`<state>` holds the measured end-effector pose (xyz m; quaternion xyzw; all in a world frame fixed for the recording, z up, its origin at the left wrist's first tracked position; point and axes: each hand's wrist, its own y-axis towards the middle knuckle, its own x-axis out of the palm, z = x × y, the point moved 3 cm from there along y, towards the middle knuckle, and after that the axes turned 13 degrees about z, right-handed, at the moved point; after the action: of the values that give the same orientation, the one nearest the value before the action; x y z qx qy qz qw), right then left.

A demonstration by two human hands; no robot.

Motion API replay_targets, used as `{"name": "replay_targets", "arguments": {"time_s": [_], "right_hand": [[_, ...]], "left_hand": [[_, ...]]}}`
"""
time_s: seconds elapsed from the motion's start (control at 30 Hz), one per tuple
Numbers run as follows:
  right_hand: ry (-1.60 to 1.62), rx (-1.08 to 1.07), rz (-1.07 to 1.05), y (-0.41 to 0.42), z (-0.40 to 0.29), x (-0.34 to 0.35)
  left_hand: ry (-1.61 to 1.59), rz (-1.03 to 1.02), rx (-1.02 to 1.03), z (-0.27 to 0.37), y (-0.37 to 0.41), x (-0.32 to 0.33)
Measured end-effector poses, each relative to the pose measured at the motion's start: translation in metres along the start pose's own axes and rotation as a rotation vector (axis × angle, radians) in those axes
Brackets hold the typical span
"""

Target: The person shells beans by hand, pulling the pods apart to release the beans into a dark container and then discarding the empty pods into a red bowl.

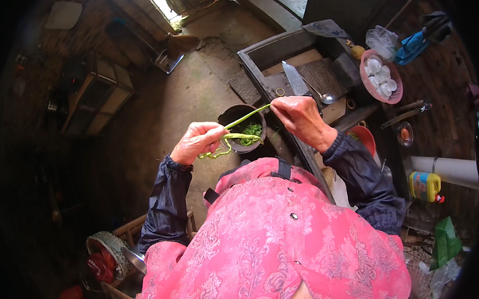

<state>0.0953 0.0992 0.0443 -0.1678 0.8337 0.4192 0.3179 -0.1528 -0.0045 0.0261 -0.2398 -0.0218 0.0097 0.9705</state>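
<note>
Several long green bean pods are in my left hand, closed around them at centre left. One straight pod stretches from there up to my right hand, whose thumb and fingers pinch its tip. Curled pods hang under my left fingers. Below and between the hands a round dark bucket holds chopped green leaves or bean bits. Beside my right hand, on a board in the stone sink, lie a broad kitchen knife and a metal ladle.
A stone sink stands at right. Beyond it are a pink basket of white rounded objects, a red bowl and a yellow bottle. A wooden cabinet is at left; a dustpan lies on the floor.
</note>
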Motion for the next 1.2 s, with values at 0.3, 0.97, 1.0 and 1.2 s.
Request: {"name": "replay_targets", "arguments": {"time_s": [0.3,0.97,1.0,1.2], "right_hand": [[1.086,1.066,0.241,-0.003,0.037,0.003],[0.968,0.924,-0.231,0.001,0.046,0.095],[0.889,0.866,-0.213,-0.003,0.049,0.096],[0.535,0.668,-0.052,-0.054,0.023,0.095]], "left_hand": [[-0.109,0.186,0.023,-0.023,-0.014,-0.028],[-0.076,0.280,0.120,-0.026,-0.010,-0.014],[-0.085,0.267,0.101,-0.024,-0.009,-0.010],[-0.036,0.194,0.046,-0.049,-0.004,-0.011]]}}
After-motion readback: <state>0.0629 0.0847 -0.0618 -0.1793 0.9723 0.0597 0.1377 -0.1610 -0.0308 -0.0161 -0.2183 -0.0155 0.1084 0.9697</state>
